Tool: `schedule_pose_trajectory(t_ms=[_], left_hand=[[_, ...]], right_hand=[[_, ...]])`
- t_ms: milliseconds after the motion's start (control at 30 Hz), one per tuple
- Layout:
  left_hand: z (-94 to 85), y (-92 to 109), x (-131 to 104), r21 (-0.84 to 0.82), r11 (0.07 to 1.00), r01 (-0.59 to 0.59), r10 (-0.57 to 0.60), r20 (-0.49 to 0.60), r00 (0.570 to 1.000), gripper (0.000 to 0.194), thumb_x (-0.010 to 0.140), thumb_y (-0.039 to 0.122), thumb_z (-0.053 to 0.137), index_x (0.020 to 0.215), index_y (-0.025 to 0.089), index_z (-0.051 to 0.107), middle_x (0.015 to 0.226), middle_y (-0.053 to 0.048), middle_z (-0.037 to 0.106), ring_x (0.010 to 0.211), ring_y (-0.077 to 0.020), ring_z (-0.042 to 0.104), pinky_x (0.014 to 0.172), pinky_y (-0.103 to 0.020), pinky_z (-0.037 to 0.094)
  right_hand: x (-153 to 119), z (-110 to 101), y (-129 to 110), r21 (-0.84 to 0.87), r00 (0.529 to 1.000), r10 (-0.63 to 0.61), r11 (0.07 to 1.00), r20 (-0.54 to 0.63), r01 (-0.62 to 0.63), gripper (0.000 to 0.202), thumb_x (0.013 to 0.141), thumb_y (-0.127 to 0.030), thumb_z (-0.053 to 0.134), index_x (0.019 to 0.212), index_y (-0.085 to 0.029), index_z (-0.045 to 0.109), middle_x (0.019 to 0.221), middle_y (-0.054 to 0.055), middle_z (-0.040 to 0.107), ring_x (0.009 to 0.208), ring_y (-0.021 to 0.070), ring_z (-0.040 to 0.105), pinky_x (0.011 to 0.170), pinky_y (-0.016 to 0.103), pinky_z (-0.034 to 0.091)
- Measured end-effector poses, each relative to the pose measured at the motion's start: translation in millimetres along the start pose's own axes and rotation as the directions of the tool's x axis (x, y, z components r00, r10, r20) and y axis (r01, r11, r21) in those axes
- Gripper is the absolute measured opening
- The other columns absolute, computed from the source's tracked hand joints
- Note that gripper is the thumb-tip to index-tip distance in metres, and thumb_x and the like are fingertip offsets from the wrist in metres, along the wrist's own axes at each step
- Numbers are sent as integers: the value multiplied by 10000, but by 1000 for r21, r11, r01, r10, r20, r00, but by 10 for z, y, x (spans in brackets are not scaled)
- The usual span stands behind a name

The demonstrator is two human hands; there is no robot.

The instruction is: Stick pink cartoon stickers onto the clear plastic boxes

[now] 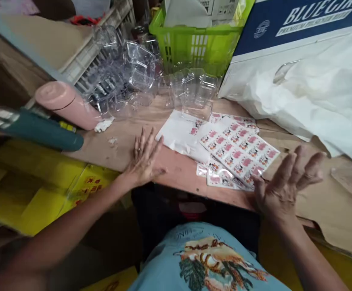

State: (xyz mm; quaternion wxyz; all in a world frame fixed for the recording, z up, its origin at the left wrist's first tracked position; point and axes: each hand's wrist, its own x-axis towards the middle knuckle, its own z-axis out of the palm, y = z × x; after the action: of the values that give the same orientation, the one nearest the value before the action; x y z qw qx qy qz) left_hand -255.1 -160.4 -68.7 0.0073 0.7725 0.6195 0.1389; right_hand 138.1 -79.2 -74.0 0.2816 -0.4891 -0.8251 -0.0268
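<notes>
My left hand (145, 157) is over the front edge of the brown work surface (176, 169), fingers spread and nothing in it. Just right of its fingertips lies a white sheet (179, 131) with a small pink print. My right hand (288, 182) is also open, its thumb close to the corner of a sticker sheet (239, 147) with rows of pink and orange pictures; I cannot tell whether they touch. More sticker sheets (221, 178) lie partly hidden under it. A clear plastic container (191, 89) stands behind the sheets.
Clear plastic containers (112, 72) are heaped at the back left, near a pink bottle (67, 103) and a dark green bottle (42, 127). A green basket (200, 44) stands behind. At the right are a blue and white carton (254, 44), a white plastic bag (312, 89) and a clear package (351, 182).
</notes>
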Motion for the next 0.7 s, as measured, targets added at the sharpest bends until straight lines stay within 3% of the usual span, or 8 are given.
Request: schedule_pose_trajectory(t_ms=[167, 333, 400, 433, 467, 533, 633, 700], left_hand=[[-103, 55, 2, -100, 994, -44, 53, 96, 994, 1175, 774, 823, 461, 1590, 117, -3, 1652, -256, -51, 1502, -486, -82, 1161, -683, 32], [-133, 19, 170, -132, 988, -84, 105, 159, 982, 1174, 796, 733, 559, 1582, 76, -16, 1646, -273, -47, 1503, -493, -54, 1159, -698, 49], [-157, 55, 166, -140, 976, -165, 190, 188, 964, 1159, 808, 701, 576, 1580, 75, -21, 1643, -281, -50, 1506, -487, -43, 1154, -709, 58], [-177, 77, 146, -150, 964, -218, 246, 207, 947, 1147, 815, 690, 577, 1581, 80, -18, 1643, -282, -41, 1510, -479, -37, 1153, -710, 63], [-201, 98, 125, -161, 951, -266, 298, 225, 928, 1132, 820, 680, 578, 1582, 84, -10, 1643, -284, -24, 1513, -471, -32, 1153, -710, 68], [-249, 134, 106, -178, 926, -332, 370, 262, 891, 1108, 828, 666, 578, 1582, 76, 20, 1638, -298, 17, 1516, -462, -18, 1152, -710, 73], [-303, 200, 152, -193, 905, -378, 422, 321, 848, 1095, 829, 665, 571, 1576, 46, 63, 1623, -327, 52, 1515, -466, -11, 1143, -721, 66], [-320, 258, 186, -194, 897, -397, 441, 351, 826, 1095, 830, 665, 563, 1573, 34, 63, 1620, -335, 47, 1513, -468, -24, 1135, -732, 55]], right_hand=[[27, -58, -20, -32, 990, 69, 997, 125, -66, 830, 979, -492, 430, 1604, -240, -54, 1682, 112, 11, 1523, 415, -40, 1139, 731, 18], [301, 16, 41, -84, 972, 144, 988, 183, -131, 814, 983, -420, 446, 1601, -212, -40, 1678, 148, 12, 1528, 401, -8, 1140, 718, 65], [189, -55, -102, -114, 941, 248, 967, 232, -227, 775, 984, -412, 447, 1603, -232, 17, 1678, 150, 24, 1529, 395, -38, 1126, 734, 24], [42, -128, -254, -134, 893, 358, 933, 274, -333, 739, 985, -408, 449, 1601, -244, 75, 1679, 143, 44, 1530, 390, -52, 1120, 739, 0], [-159, -218, -465, -155, 806, 500, 866, 317, -476, 711, 986, -405, 452, 1596, -253, 121, 1681, 129, 51, 1533, 373, -71, 1129, 726, -8], [-653, -397, -1025, -207, 659, 677, 732, 326, -649, 671, 983, -398, 457, 1582, -231, 205, 1666, 155, 137, 1537, 371, -3, 1136, 713, 77], [-1364, -471, -1895, -276, 366, 880, 448, 302, -850, 581, 1000, -290, 410, 1561, -207, 281, 1596, 212, 311, 1509, 383, 175, 1087, 721, 228], [-1732, -351, -2229, -304, 158, 942, 250, 297, -919, 527, 985, -286, 482, 1501, -212, 402, 1517, 200, 438, 1438, 376, 338, 1069, 665, 332]])
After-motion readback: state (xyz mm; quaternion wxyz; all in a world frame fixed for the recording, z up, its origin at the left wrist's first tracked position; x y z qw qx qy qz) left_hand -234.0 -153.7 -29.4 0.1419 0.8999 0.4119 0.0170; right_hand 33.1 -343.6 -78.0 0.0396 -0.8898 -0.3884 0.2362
